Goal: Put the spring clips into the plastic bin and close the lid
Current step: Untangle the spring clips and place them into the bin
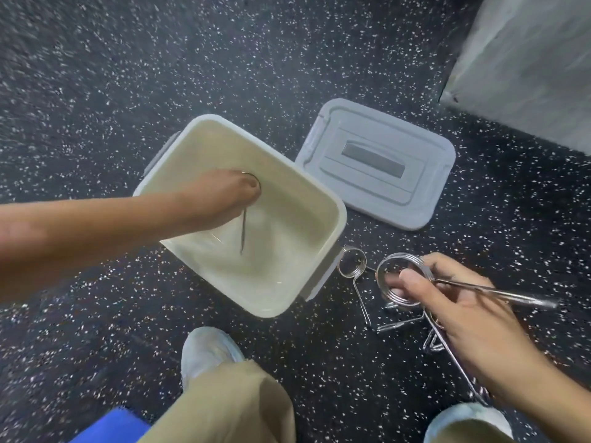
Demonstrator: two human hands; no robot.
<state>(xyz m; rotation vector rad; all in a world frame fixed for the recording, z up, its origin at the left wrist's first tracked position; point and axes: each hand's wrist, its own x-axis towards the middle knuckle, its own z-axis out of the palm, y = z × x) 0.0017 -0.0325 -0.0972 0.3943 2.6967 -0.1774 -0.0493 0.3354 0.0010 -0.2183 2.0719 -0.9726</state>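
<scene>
A cream plastic bin [332, 231] stands open on the speckled floor. My left hand [224, 195] reaches down inside it, shut on a metal spring clip [243, 231] whose wire arm hangs toward the bin's bottom. Right of the bin, my right hand [447, 311] holds another spring clip [403, 266] by its coil, above the floor. One loose spring clip [351, 266] lies beside the bin's near right corner, with more clip wires [399, 324] under my right hand. The grey lid [377, 164] lies flat on the floor behind, handle side up.
My two shoes in pale covers [208, 350] [467, 423] and tan trouser legs [230, 407] are at the bottom of the view. A grey slab or wall [527, 65] rises at the top right. Something blue [108, 426] is at the bottom left.
</scene>
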